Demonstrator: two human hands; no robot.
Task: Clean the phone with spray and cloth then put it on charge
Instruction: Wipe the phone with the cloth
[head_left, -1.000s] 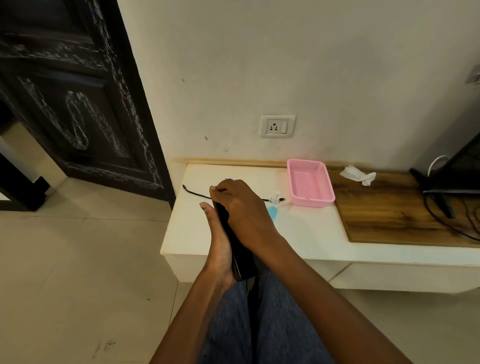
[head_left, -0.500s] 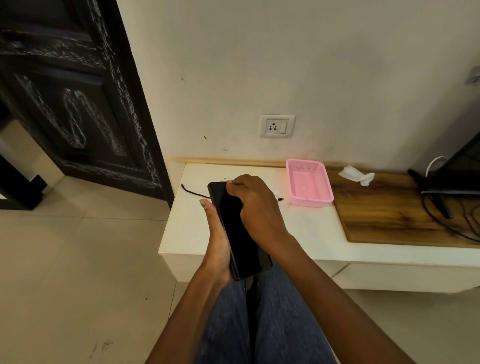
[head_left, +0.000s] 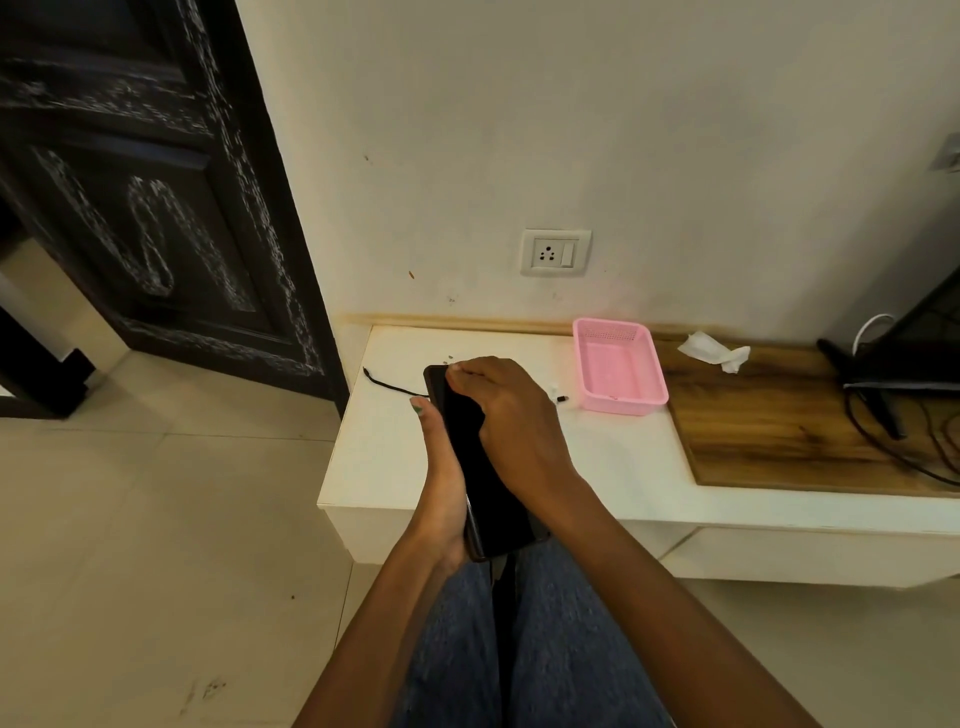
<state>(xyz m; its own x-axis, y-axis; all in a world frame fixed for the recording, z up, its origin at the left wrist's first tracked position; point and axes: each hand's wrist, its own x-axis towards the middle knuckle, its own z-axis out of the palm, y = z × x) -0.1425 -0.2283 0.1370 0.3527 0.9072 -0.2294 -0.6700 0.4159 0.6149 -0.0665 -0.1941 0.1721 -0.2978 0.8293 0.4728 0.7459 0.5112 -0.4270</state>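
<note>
Cradling the phone over the table edge, left hand clasps it while right hand presses curled fingers on its screen; firm rubbing may dislodge it floorward.

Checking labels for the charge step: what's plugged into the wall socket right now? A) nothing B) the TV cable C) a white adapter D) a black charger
A: the wall socket shows bare pin holes with no plug in it, and the black cable lies loose on the white shelf beside the phone.
</note>
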